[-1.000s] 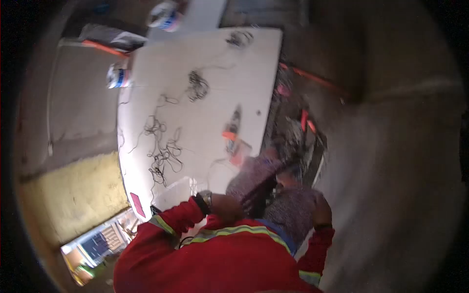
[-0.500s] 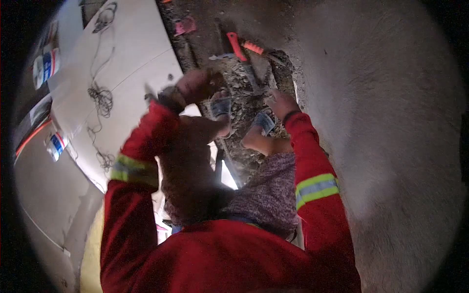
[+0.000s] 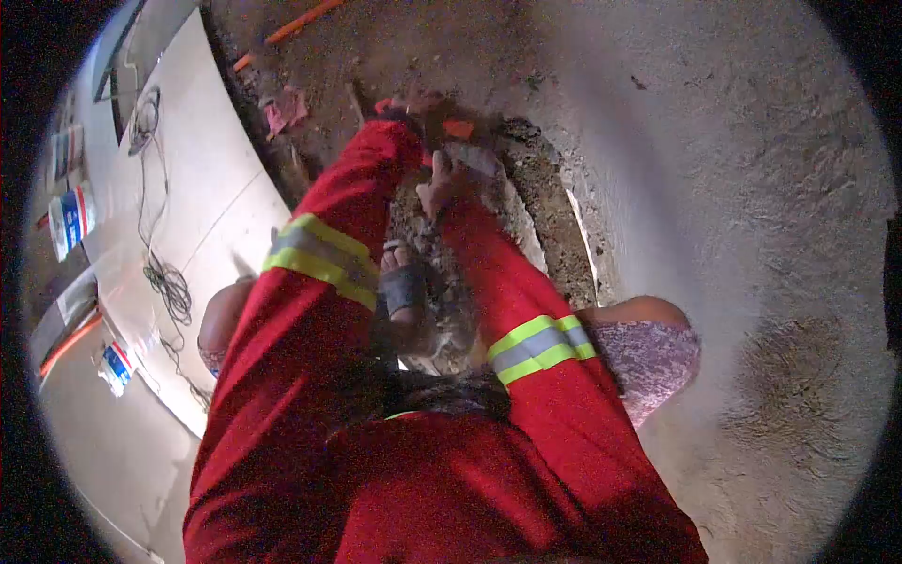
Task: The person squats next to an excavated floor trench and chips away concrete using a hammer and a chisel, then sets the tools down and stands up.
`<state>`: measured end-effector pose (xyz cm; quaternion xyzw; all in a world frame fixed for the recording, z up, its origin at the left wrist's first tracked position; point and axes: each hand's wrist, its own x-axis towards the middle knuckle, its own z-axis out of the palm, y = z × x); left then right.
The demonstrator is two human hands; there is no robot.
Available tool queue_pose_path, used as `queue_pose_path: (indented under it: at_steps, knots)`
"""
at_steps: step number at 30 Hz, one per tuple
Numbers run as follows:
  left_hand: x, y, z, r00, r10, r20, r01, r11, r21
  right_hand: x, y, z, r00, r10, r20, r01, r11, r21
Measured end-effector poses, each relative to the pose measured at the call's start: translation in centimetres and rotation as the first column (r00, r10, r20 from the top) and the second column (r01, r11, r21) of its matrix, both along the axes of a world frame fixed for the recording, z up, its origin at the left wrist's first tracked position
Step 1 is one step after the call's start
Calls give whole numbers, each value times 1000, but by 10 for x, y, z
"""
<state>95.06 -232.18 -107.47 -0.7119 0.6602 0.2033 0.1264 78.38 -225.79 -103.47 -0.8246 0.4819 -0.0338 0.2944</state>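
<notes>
My left hand [image 3: 419,101] reaches out at the far side of the dug strip, beside a red handle [image 3: 382,106]. Its fingers are dark and blurred, so a grip on the handle cannot be made out. Nearer to me, my right hand [image 3: 442,188] is just above the rubble [image 3: 456,254], thumb and a finger apart. A small bit of red shows by its fingertips. An orange handle [image 3: 458,129] lies just beyond the right hand. The rest of these tools is hidden by my hands and sleeves.
Broken ground runs along a pale, rough slab [image 3: 752,188] on the right. To the left stands a white panel [image 3: 221,179] with a tangled cable [image 3: 169,287]. Pink scrap [image 3: 285,110] and an orange strip [image 3: 303,21] lie ahead. My sandalled foot [image 3: 402,282] is between my arms.
Both hands have moved forward and closer together, the left toward the red handle. My view has shifted and I lean further over. The dark tool head seen before is now hidden.
</notes>
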Motion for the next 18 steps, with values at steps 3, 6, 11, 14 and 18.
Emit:
queue_pose_path:
  at_steps: [3, 6, 11, 14, 18]
  knots:
    - [-7, 15, -30, 999, 7, 52, -5, 999, -38, -1, 11, -2, 1000, -26, 7, 26, 999, -23]
    - [0, 16, -45, 999, 24, 22, -24, 1000, -4, -4, 11, -7, 1000, -15, 8, 15, 1000, 0]
    - [3, -3, 27, 874, 297, -384, -220, 947, 233, -8, 10, -12, 998, 55, -7, -54, 997, 57]
    - [14, -28, 63, 868, 129, -480, -96, 991, 92, -11, 12, -15, 995, 97, -15, -96, 991, 90]
    - [47, -51, 79, 861, -147, -486, -7, 954, -301, -17, -11, -5, 980, 197, -22, -190, 964, 185]
